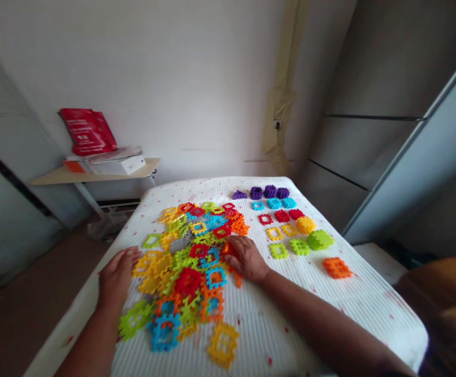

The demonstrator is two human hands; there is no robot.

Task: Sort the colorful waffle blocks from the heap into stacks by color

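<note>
A loose heap of square plastic interlocking tiles (191, 262) in yellow, green, red, blue and orange lies on a white ribbed bed cover (291, 324). My left hand (116, 275) lies on the cover at the heap's left edge, fingers curled down beside yellow tiles. My right hand (246, 256) rests on the heap's right side, its fingers closed over an orange tile (228, 250). To the right, tiles are laid out by colour: purple (265, 192), blue (281, 203), red (285, 215), yellow (296, 226), green (310, 242) and an orange stack (337, 267).
A low wooden shelf (90, 175) by the back wall carries a red bag (87, 131) and a white box (120, 165). Grey cabinet doors (416, 173) stand to the right. Brown floor shows at the left of the bed.
</note>
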